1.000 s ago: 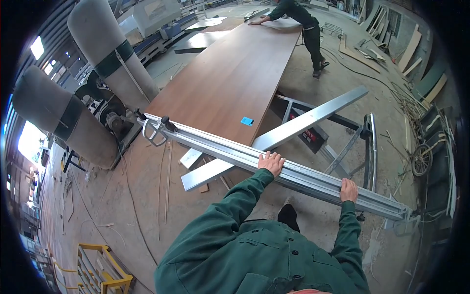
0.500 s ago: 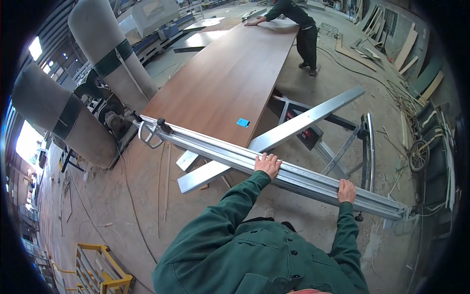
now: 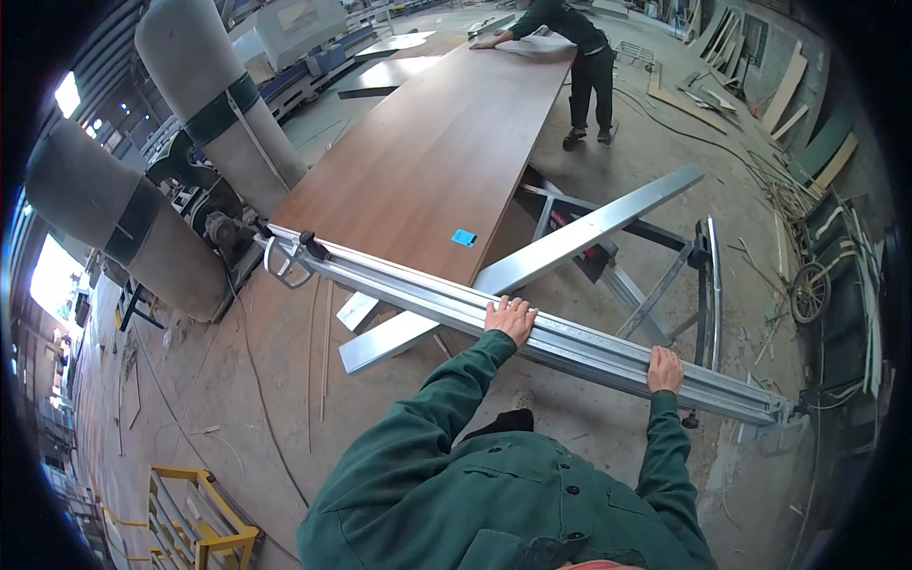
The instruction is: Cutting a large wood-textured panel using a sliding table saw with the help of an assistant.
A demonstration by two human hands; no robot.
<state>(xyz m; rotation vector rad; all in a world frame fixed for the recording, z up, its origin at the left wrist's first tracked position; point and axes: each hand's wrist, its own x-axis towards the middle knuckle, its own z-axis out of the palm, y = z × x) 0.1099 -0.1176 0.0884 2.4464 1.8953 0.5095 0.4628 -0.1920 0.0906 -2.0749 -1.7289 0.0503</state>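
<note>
A long silver aluminium rail [image 3: 408,287] with grooves spans in front of me, its left end carrying a metal loop handle [image 3: 285,263] and black knobs. My left hand [image 3: 510,320] lies over the middle of the rail, with its fingers curled across the top. Farther right, my right hand [image 3: 665,370] grips the same rail, fingers bent over it. Against the far side of the rail rests the near end of a large brown wood-grain panel [image 3: 418,152]. A small blue piece [image 3: 464,237] lies on the panel near its right corner.
Across the far end leans a co-worker [image 3: 570,38] with hands on the panel. A wide metal beam [image 3: 589,228] slants beneath the panel's near end. Dust-collector bags [image 3: 204,85] stand left, a yellow metal frame [image 3: 204,518] lower left, and boards [image 3: 784,85] lean right.
The rail, panel and both my hands have shifted slightly left. The co-worker's legs have stepped to the left, and one of my feet now shows more below the rail.
</note>
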